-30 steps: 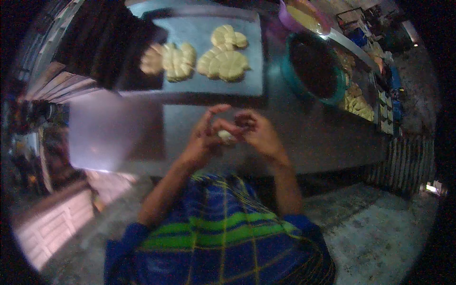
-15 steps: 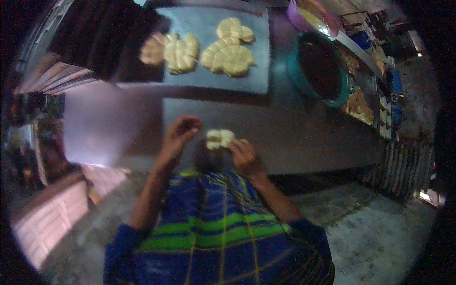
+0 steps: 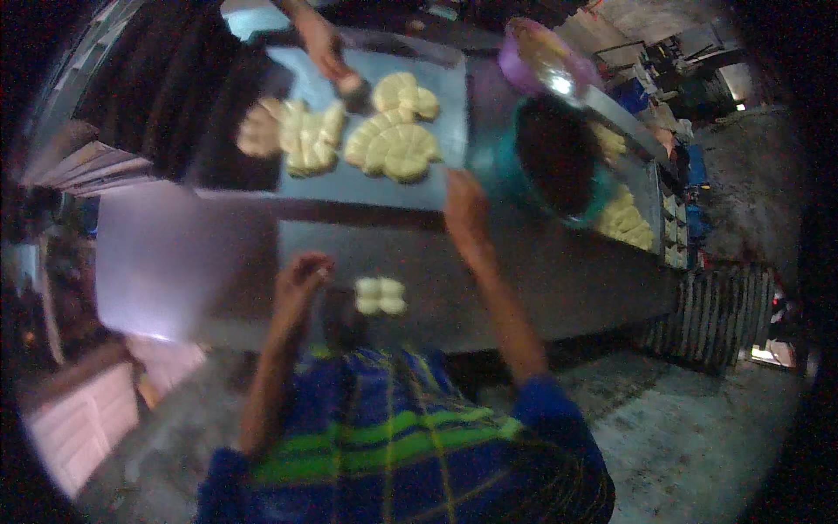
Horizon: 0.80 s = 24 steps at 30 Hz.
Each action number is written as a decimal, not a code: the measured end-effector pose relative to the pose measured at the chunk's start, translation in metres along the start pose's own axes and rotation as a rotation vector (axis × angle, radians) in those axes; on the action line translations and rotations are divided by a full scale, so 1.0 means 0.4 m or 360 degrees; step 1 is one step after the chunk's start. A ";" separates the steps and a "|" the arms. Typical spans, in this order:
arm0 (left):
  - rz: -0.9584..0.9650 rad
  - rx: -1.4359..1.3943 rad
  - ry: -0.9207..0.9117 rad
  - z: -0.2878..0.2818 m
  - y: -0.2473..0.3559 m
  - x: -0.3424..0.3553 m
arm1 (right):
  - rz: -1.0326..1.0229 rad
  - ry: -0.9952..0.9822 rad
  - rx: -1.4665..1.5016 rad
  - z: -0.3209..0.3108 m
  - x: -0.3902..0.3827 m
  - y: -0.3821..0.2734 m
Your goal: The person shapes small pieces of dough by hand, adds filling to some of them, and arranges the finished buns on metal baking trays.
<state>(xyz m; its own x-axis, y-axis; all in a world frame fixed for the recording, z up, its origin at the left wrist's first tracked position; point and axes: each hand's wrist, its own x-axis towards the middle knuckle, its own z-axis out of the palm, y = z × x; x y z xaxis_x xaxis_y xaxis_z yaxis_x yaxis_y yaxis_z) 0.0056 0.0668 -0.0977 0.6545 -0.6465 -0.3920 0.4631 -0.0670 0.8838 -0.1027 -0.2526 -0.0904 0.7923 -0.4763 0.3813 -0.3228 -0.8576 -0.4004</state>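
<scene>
A small cluster of pale dough balls (image 3: 381,296) lies on the metal table in front of me, with neither hand touching it. To its left hovers my left hand (image 3: 303,273), fingers curled in toward the thumb; whatever may be in them is too small to make out. My right hand (image 3: 465,208) reaches forward to the right front corner of the metal tray (image 3: 371,194), smeared by motion, so its fingers are unclear. On that tray sit shaped dough pieces made of joined lobes, one on the right (image 3: 394,144) and one on the left (image 3: 310,138).
Across the tray, another person's hand (image 3: 323,48) holds a small round-ended object (image 3: 351,85) over the dough. A teal basin (image 3: 502,166) with dark contents stands right of the tray. Behind it is a purple basin (image 3: 517,65); another dough tray lies farther right.
My right hand has left the small dough cluster and moved forward to the tray. The other person's hand has come in over the tray. The whole view has shifted slightly.
</scene>
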 end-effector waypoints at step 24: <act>-0.0109 -0.0281 -0.0076 0.062 0.057 0.012 | 0.0738 0.0181 0.0852 -0.268 0.185 0.010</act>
<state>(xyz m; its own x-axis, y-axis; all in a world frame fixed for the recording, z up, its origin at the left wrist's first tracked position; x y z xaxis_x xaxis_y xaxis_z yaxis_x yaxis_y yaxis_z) 0.0044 0.0435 -0.0731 0.5909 -0.6805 -0.4334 0.6059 0.0196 0.7953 -0.1009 -0.3122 0.0255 0.5669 -0.8108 0.1458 -0.2919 -0.3632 -0.8848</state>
